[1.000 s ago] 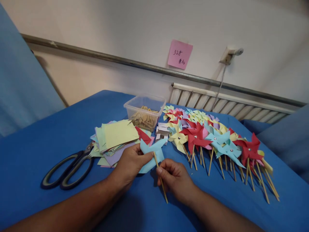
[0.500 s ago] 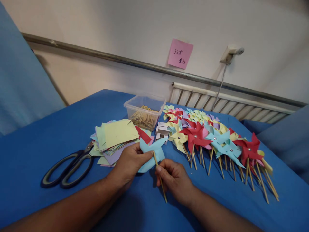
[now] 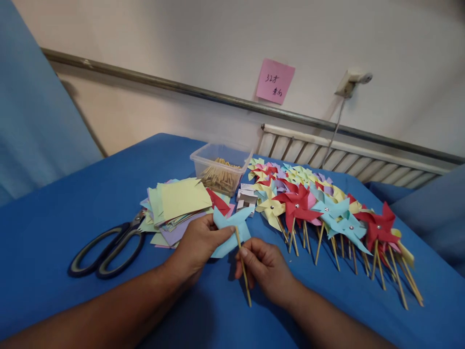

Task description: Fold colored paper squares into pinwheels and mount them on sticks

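Note:
My left hand (image 3: 199,240) is closed on a light blue paper pinwheel (image 3: 236,220), thumb on its near side and the other fingers behind the paper. A thin wooden stick (image 3: 246,283) stands against the pinwheel, its top end at the paper's middle by my left thumb. Thumb and fingers of my right hand (image 3: 267,266) pinch that stick a little below the pinwheel. The stick slants down toward me, its lower end free. Whatever joins stick and paper is hidden from this side.
Left of my hands are a stack of coloured paper sheets (image 3: 185,198) and scissors (image 3: 109,249). Behind stand a clear plastic box (image 3: 221,167) of sticks and a small open carton (image 3: 247,198). Many pinwheels (image 3: 298,206) lie to the right on the blue cloth (image 3: 156,162).
The whole view has shifted slightly, so the things appear a little farther right. Both hands keep their hold on the pinwheel and its stick, with hardly any movement between them.

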Motion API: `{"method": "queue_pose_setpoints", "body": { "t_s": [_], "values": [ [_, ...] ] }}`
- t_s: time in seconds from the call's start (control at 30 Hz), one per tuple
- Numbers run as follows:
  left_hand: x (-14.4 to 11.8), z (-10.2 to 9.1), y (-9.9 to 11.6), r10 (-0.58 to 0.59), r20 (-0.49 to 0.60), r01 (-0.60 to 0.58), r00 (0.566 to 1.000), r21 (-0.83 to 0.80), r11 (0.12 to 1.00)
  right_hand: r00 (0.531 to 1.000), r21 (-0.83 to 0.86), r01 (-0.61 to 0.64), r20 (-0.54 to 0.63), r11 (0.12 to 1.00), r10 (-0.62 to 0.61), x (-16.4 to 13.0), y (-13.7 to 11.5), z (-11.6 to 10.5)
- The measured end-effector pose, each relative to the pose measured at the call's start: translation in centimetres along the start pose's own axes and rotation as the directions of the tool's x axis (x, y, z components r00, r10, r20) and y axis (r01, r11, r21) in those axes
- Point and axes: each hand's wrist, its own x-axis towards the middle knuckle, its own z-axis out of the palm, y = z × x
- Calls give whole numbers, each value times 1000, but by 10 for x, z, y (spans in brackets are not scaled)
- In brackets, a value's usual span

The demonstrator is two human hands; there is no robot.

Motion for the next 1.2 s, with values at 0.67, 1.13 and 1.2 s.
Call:
{"method": "queue_pose_setpoints", "body": {
  "t_s": [0.67, 1.13, 1.2],
  "values": [
    [-2, 0, -1, 21, 7, -21, 1000, 11, 1000, 999, 59, -1, 46, 998, -2, 1, -1, -1],
    [-2, 1, -2, 9, -1, -8, 1000, 24, 1000, 999, 34, 22, 34, 999, -23, 0, 1, 0],
    [-2, 0, -2, 3, -1, -3, 1000, 25, 1000, 999, 29, 17, 27, 999, -17, -1, 1, 0]
  ]
}}
